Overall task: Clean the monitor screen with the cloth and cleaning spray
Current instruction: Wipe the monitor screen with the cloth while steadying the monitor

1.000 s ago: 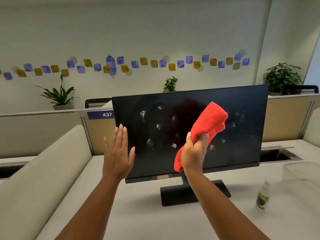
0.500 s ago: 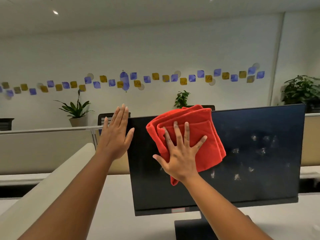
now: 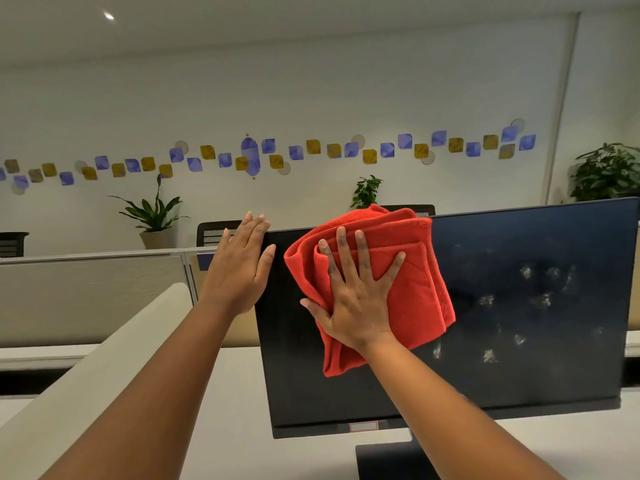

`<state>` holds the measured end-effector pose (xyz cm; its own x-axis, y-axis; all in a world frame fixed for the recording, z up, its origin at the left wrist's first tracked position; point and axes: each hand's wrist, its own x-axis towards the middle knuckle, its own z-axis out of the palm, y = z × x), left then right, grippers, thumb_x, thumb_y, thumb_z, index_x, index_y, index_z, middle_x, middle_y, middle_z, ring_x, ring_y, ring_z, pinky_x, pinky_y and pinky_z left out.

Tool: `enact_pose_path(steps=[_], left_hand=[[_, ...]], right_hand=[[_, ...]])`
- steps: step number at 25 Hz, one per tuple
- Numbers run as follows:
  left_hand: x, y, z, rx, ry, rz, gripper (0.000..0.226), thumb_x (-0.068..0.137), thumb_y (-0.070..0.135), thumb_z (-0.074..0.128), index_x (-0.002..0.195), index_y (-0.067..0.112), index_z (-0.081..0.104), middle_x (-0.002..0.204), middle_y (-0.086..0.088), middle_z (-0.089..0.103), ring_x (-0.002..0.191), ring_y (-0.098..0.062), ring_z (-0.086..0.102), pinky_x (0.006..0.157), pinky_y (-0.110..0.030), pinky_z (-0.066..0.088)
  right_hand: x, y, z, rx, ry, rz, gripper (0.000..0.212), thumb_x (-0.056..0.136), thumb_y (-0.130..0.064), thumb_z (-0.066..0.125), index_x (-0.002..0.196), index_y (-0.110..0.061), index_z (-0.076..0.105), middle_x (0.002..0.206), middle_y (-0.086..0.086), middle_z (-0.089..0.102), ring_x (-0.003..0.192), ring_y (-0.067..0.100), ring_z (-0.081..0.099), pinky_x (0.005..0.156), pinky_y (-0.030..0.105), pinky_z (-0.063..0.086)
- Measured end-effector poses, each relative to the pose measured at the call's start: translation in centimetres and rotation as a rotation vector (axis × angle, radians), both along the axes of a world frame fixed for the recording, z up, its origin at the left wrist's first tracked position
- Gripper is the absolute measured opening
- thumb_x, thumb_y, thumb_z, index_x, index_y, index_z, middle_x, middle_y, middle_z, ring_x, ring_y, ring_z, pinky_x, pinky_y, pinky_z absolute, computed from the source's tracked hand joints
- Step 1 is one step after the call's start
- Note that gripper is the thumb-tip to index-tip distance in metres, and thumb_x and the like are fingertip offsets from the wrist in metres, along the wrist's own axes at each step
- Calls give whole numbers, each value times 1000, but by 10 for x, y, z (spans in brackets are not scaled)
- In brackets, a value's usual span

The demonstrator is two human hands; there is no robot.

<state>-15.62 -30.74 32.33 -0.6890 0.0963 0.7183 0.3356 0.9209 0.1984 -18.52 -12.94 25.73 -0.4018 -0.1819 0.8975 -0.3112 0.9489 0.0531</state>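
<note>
The black monitor [image 3: 519, 368] stands on the white desk, its screen dotted with whitish spray droplets on the right half. A folded red cloth [image 3: 415, 278] lies flat against the upper left of the screen. My right hand [image 3: 356, 292] presses on it with fingers spread. My left hand [image 3: 239, 268] is flat with fingers together, resting against the monitor's upper left edge, thumb on the bezel. The spray bottle is out of view.
The white desk [image 3: 225, 427] runs under the monitor, whose dark stand base [image 3: 384, 462] shows at the bottom. A beige padded divider [image 3: 86, 368] slopes along the left. Low partitions, chair backs and potted plants [image 3: 152, 216] stand behind.
My right hand went from gripping the bunched cloth in front of the screen to pressing it flat on the upper left area. The view tilted up, so the spray bottle left the frame.
</note>
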Motion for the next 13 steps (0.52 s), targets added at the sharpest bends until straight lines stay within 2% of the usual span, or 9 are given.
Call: enact_pose_path(steps=[5,8,13], left_hand=[[-1,-2,-4,-28,26,-13,57,89,41,17,141,20,24,153,0,23,136,-1,-6,113,-34,-6],[0,-1,-3,-35,19,-2,58,89,42,16,142,20,22,154,1,20,134,1,-10,113,-35,-8],[2,3,0,-19,-30,-12,61,88,44,13,141,18,23,154,0,21,135,1,-9,115,-40,-8]], right_hand=[[-1,3,-29,161,18,-11,73,85,-55,34,146,-24,11,153,1,8,143,24,-11,102,73,-2],[3,9,-44,259,21,7,74,83,-52,39,146,-25,12,153,-2,10,143,23,-12,102,72,-1],[0,4,-16,216,51,38,71,83,-49,39,145,-27,14,152,-5,11,144,22,-4,101,71,-6]])
